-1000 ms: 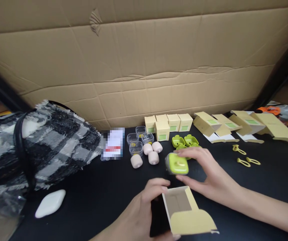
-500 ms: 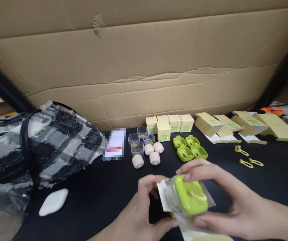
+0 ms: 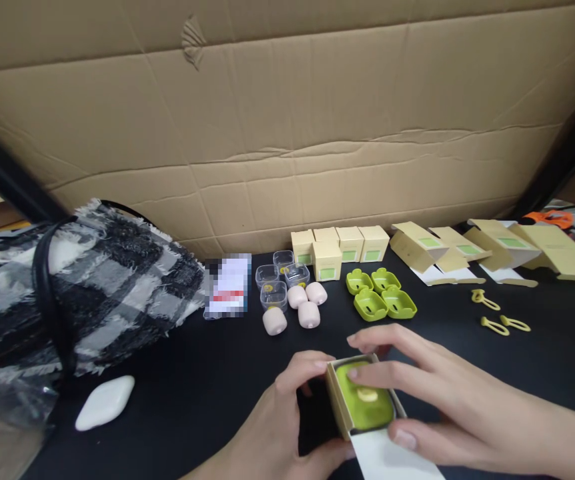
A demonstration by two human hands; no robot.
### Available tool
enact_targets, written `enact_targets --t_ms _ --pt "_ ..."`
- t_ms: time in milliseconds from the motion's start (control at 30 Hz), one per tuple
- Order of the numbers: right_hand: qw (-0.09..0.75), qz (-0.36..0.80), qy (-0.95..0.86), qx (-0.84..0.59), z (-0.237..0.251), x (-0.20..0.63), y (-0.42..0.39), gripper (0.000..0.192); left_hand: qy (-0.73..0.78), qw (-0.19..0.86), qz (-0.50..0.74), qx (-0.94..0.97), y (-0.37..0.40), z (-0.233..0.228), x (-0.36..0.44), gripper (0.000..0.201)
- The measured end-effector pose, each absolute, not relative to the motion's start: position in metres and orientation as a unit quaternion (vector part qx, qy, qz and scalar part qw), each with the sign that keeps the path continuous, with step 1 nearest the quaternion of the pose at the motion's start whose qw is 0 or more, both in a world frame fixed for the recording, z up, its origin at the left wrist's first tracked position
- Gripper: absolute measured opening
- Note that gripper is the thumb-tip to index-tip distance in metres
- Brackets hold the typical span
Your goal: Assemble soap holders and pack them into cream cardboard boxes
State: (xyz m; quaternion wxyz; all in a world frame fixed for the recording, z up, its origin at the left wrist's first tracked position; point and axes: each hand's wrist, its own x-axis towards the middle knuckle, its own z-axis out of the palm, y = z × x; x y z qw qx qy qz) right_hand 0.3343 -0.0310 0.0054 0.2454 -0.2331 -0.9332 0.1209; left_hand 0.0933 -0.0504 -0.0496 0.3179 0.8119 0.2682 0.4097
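My left hand (image 3: 287, 413) is closed around a small open carton (image 3: 336, 400), thumb at its near side and fingers at its far side. A clear case with a green lid (image 3: 367, 412) sits inside the carton, a pale yellow loop on its top. My right hand (image 3: 432, 387) has its fingers apart; one fingertip presses on the green lid. Its thumb is beside the near right corner, by a white flap (image 3: 392, 457) folded out toward me. The case's lower part is hidden by the carton walls.
Pale pink rounded pieces (image 3: 309, 315) and clear cups (image 3: 273, 295) stand beyond my hands, beside green lids (image 3: 370, 304). Closed cartons (image 3: 326, 261) and opened cartons (image 3: 420, 247) line the back. Yellow loops (image 3: 495, 326) lie right; a white rounded object (image 3: 105, 403) and checked bag (image 3: 132, 293) left.
The green-lidded case has gone down into the carton. My right hand has loosened its grip on the case's sides, and a fingertip now rests on top. The left hand keeps its hold.
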Motion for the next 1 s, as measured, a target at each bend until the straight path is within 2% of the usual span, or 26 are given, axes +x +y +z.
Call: enact_targets --t_ms 300,400,533,700,833,1000 --pt "0.316 0.183 -0.915 -0.171 0.001 0.340 -0.029 0.067 0.294 0.300 0.340 0.842 -0.048 -0.043 0.092 0.073" --pt "0.324 0.201 -0.895 -0.229 -0.003 0.336 -0.033 0.057 0.278 0.307 0.332 0.847 -0.048 -0.043 0.089 0.073" --pt "0.352 0.288 -0.834 -0.313 -0.010 0.331 -0.038 0.043 0.300 0.315 0.332 0.837 -0.049 -0.047 0.088 0.070" --pt "0.346 0.396 -0.785 -0.327 -0.015 0.326 -0.033 0.018 0.323 0.320 0.378 0.806 -0.053 -0.057 0.089 0.082" --pt "0.326 0.450 -0.753 -0.354 -0.015 0.323 -0.030 0.019 0.337 0.314 0.368 0.808 -0.054 -0.063 0.088 0.083" --pt "0.322 0.420 -0.772 -0.352 -0.016 0.325 -0.030 0.021 0.323 0.286 0.354 0.830 -0.054 -0.052 0.087 0.085"
